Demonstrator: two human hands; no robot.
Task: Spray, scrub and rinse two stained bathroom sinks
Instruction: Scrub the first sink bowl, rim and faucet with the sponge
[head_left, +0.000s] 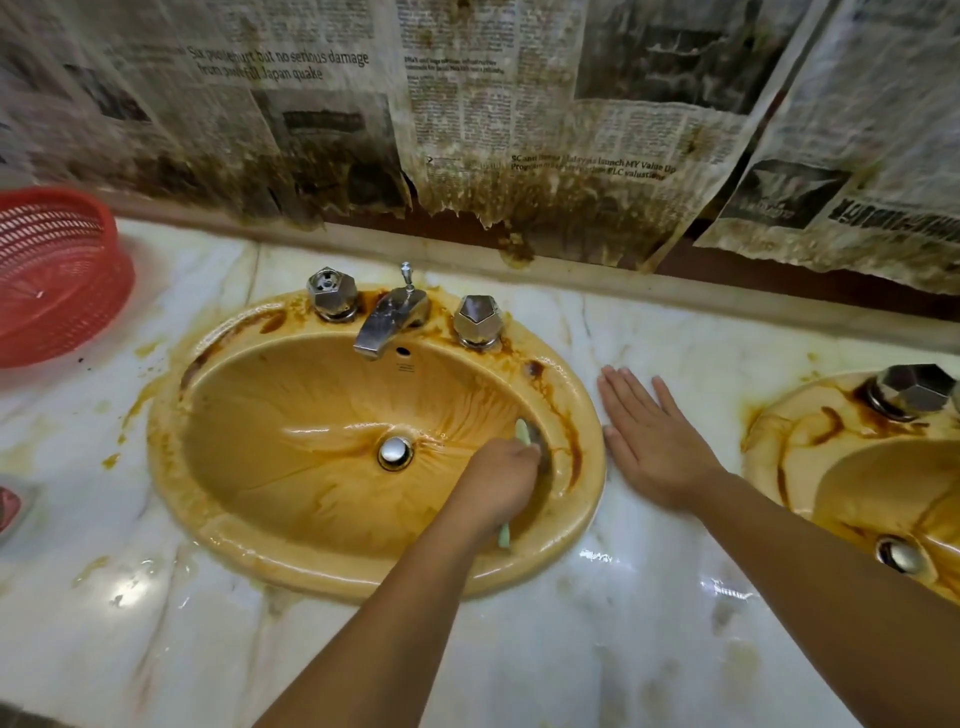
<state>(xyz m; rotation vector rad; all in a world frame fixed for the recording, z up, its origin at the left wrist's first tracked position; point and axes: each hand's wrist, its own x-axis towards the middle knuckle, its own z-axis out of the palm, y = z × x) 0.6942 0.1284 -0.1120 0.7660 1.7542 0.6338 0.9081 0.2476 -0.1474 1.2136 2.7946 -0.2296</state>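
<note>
Left hand curled round a pale-green brush, bristles on the right inner wall of the near sink. Right hand spread flat on the wet counter, just right of that sink's rim. Risk, we judge: slick marble lets the bracing palm slide, or hard strokes flick brown water over the rim. Open room is the basin's left half, and the faucet at the back rim limits reach.

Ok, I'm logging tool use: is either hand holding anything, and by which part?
The left hand grips a pale green brush by the middle of its handle. The right hand lies flat on the countertop, holding nothing.
</note>
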